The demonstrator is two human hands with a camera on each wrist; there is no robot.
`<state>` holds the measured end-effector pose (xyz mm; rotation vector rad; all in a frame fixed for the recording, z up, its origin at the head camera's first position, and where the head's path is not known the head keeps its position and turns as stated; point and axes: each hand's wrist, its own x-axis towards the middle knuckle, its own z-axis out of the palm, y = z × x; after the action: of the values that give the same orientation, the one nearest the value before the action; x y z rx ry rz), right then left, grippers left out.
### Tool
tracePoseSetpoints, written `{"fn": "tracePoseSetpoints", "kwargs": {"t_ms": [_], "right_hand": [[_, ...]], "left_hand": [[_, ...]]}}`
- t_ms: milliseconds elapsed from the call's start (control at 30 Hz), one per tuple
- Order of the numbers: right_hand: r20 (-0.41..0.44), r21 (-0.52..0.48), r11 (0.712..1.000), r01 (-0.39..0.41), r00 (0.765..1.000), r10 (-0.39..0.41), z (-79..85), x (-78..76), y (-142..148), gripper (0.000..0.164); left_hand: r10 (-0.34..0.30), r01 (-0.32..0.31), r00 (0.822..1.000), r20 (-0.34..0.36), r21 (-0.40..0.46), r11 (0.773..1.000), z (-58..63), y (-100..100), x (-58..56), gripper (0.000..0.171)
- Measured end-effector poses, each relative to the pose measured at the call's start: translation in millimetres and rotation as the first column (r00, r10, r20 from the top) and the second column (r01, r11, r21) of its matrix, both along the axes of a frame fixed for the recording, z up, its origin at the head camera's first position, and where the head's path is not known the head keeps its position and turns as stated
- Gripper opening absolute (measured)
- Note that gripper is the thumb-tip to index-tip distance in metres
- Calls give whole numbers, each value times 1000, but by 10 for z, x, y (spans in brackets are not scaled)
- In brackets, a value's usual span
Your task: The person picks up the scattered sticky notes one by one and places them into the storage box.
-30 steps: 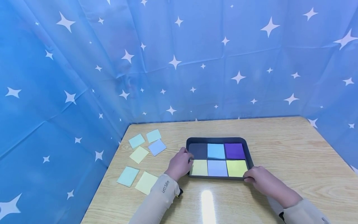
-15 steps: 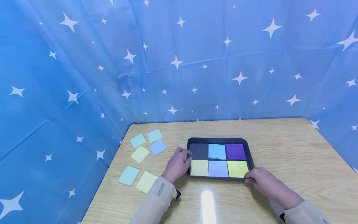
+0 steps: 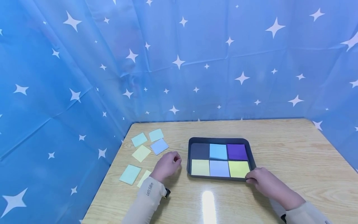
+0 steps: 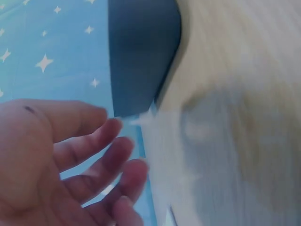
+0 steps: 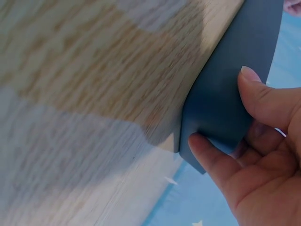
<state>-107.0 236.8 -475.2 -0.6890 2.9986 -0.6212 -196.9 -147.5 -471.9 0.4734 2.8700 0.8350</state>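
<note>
My right hand (image 3: 264, 182) grips the near right corner of a black tray (image 3: 218, 179); in the right wrist view, the thumb and fingers curl over its dark wall (image 5: 216, 103). In the tray, square sticky notes lie in two rows: light blue (image 3: 218, 151) and purple (image 3: 237, 152) behind, pale yellow (image 3: 200, 167), lavender (image 3: 219, 168) and bright yellow (image 3: 239, 169) in front. The back left spot shows a dark square (image 3: 199, 151). Holding nothing, my left hand (image 3: 167, 165) hovers left of the tray, its fingers (image 4: 127, 174) loosely bent.
On the left of the wooden table (image 3: 293, 149) lie loose notes: mint green (image 3: 130, 174), pale green (image 3: 139, 139), another pale green (image 3: 156, 135), lavender (image 3: 159, 146) and pale yellow (image 3: 141, 153). A second pale yellow note (image 3: 143, 179) is partly behind my left arm. A blue star-patterned curtain (image 3: 195, 77) stands behind.
My left hand has left the tray's left edge and moved left toward the loose notes, covering more of the near pale yellow one. The right hand has stayed at the tray corner.
</note>
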Motion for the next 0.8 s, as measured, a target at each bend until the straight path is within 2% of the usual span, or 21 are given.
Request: {"fn": "tracePoseSetpoints", "kwargs": {"t_ms": [200,367,467,600,700,800], "right_hand": [[21,5,1000,1,1000,-1,16,-9,-8,19],[26,1,1000,-17,1000,17,11,-14,-17,21],[27,-6,999,-34,999,35,-1,-14,-25,21],[28,-6,999,-31,999,32,-5,-5,-21,22],[23,-6,1000,-26,999,26,3,1,-11,24],[12,-8,1000,-28,1000,28,11,1,2,25]], "left_hand": [[2,0,998,68,-21,1000,-5,-294,-36,9],[11,-5,990,140,-45,999,59,-539,-50,15],[-31,42,984,176,-58,997,101,-692,-52,17],[-98,120,965,244,-79,990,109,-856,-51,24],[-105,146,954,281,-128,981,83,-914,-46,34],[-92,146,956,278,-177,973,56,-921,-30,40]]}}
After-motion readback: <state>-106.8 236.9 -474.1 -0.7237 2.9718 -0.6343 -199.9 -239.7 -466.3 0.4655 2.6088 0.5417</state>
